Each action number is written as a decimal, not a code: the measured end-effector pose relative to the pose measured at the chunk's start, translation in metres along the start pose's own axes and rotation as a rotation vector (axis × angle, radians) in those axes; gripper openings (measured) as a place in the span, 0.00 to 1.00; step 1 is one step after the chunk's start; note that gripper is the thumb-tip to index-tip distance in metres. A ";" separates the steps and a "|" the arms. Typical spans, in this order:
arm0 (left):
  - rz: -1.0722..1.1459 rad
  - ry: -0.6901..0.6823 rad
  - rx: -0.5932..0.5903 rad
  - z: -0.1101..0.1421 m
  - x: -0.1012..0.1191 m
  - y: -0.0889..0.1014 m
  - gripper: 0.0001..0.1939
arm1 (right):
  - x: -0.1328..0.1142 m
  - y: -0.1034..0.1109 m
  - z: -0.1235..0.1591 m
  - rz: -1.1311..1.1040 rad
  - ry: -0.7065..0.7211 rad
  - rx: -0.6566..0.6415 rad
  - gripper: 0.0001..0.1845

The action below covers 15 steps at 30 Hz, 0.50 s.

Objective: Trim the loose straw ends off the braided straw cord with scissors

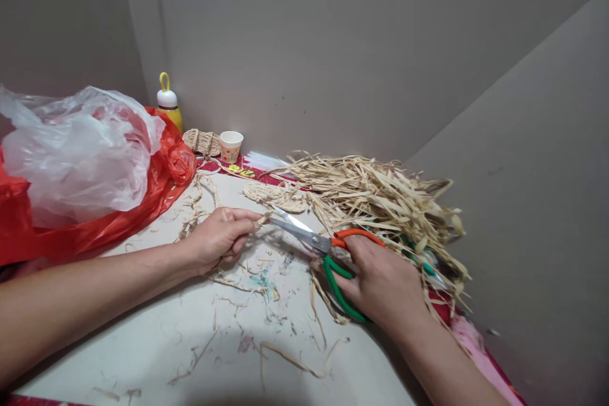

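My left hand (219,238) is closed in a pinch on a thin straw strand (264,218) above the table. My right hand (380,282) grips scissors (328,250) with one orange and one green handle. The steel blades point left and stand slightly apart around the strand, just right of my left fingertips. A small woven straw piece (278,196) lies flat right behind the blades.
A big heap of dry straw strips (380,200) lies at the right. A red and clear plastic bag (80,165) bulges at the left. Against the wall stand a yellow bottle (169,104), a paper cup (231,144) and a woven straw item (202,141). Straw scraps litter the white tabletop (190,330).
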<state>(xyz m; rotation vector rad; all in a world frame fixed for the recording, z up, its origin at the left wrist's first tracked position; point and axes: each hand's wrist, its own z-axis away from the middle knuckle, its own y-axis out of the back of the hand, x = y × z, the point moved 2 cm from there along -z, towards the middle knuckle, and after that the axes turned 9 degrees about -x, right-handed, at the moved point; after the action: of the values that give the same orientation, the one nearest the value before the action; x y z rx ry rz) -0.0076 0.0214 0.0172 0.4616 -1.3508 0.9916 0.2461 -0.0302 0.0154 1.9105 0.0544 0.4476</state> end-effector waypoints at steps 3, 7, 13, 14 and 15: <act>-0.023 0.011 0.025 0.001 0.001 -0.002 0.14 | 0.001 -0.001 0.001 -0.022 -0.007 0.013 0.20; -0.012 0.021 0.026 0.002 0.001 -0.003 0.15 | 0.001 -0.003 0.003 -0.043 -0.003 0.029 0.16; 0.071 0.008 -0.001 0.001 0.001 -0.003 0.17 | 0.000 -0.002 0.003 -0.062 0.004 0.137 0.15; 0.082 0.005 -0.008 0.001 0.001 -0.003 0.17 | 0.000 -0.002 0.003 -0.062 0.001 0.147 0.15; 0.095 0.003 -0.018 0.001 0.002 -0.004 0.16 | 0.000 -0.002 0.002 -0.066 0.001 0.149 0.16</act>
<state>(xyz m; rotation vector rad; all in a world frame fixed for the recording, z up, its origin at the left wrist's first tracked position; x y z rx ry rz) -0.0051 0.0194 0.0197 0.3849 -1.3880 1.0569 0.2473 -0.0316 0.0124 2.0481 0.1550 0.4099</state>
